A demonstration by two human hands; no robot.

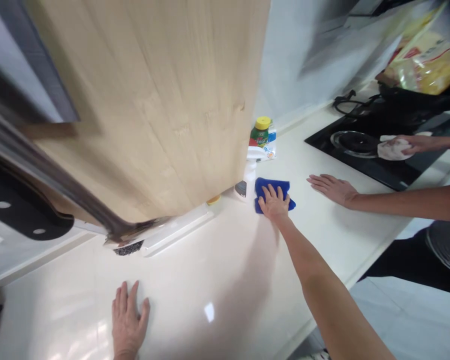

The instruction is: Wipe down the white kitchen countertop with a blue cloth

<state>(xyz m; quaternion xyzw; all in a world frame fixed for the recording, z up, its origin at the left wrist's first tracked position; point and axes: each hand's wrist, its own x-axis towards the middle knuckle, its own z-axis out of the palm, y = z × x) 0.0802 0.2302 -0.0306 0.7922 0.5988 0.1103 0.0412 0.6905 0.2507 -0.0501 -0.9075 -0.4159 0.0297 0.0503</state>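
My right hand [274, 204] holds a folded blue cloth [262, 186] down against the white countertop [195, 270], its fingers curled over the fabric. At the lower left, my left hand [128, 320] rests open on the same counter with fingers spread and nothing in it. Just behind the cloth stands a white spray bottle [250, 169], partly hidden by a wooden board. A green jar with a yellow lid [261, 131] is beyond the bottle.
The upright wooden board [165, 110] and a black-handled knife [26, 210] block the upper left. On the right, a co-worker's hand [412, 145] holds a white cloth on the black cooktop [378, 167]; the other hand [333, 190] lies flat on the counter. A yellow bag [427, 65] is behind.
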